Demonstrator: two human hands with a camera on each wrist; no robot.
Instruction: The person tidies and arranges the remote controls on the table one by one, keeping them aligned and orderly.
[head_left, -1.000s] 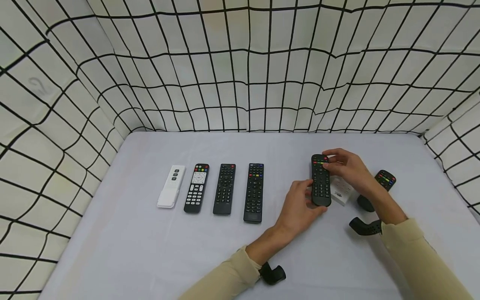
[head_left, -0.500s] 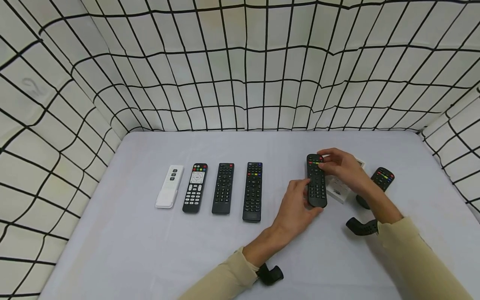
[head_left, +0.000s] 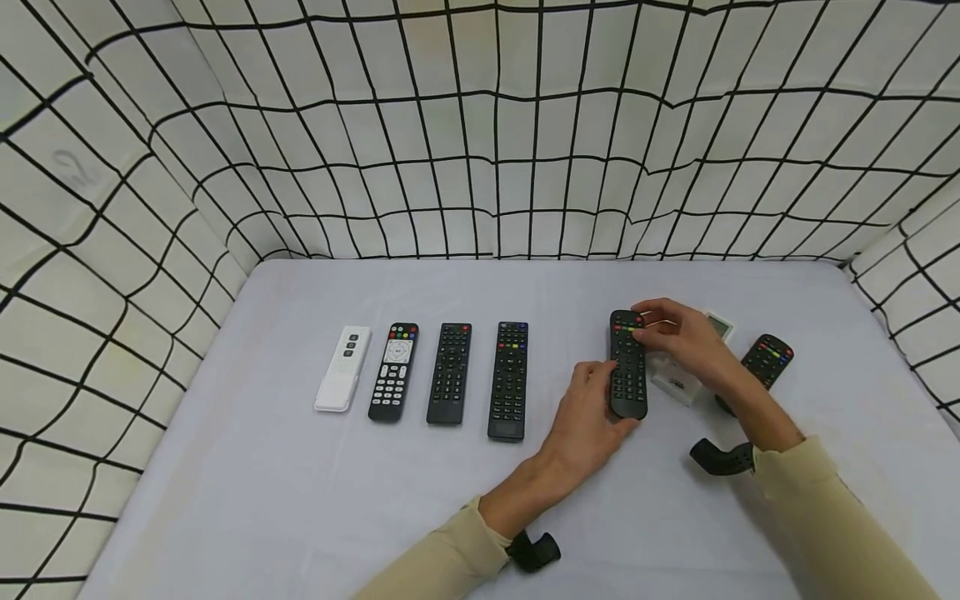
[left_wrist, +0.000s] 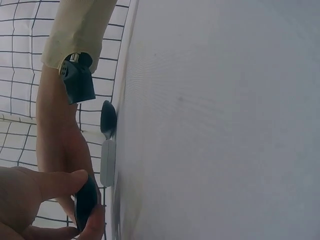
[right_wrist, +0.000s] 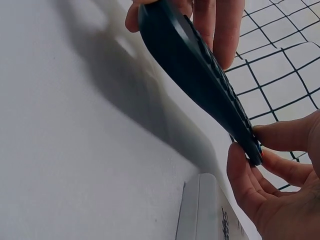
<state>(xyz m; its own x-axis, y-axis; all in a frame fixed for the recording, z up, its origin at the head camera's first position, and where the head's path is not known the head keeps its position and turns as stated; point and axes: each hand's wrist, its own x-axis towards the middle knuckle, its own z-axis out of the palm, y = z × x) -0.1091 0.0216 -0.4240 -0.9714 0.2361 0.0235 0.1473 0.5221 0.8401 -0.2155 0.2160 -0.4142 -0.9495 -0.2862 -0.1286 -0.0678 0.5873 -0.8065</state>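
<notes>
Both hands hold a black remote control (head_left: 628, 367) between them, its buttons facing up. My left hand (head_left: 588, 417) grips its lower end from the left side. At the top right corner my right hand (head_left: 686, 337) pinches the far end between thumb and fingers. In the right wrist view the remote (right_wrist: 195, 75) is tilted above the white surface and casts a shadow. A white remote control (head_left: 677, 379) with a small screen lies under my right hand, partly hidden. Right of that, another black remote control (head_left: 767, 360) lies partly behind my right forearm.
A row on the left holds a white remote (head_left: 343, 369), a black one with white buttons (head_left: 393, 372), a black remote (head_left: 450, 373) and a longer black remote (head_left: 508, 381). Black netting (head_left: 495, 158) over white walls encloses the white table (head_left: 315, 508).
Both hands have shifted a little to the left with the black remote control. More of the white remote and its screen now shows beside the right hand. The row on the left is unmoved.
</notes>
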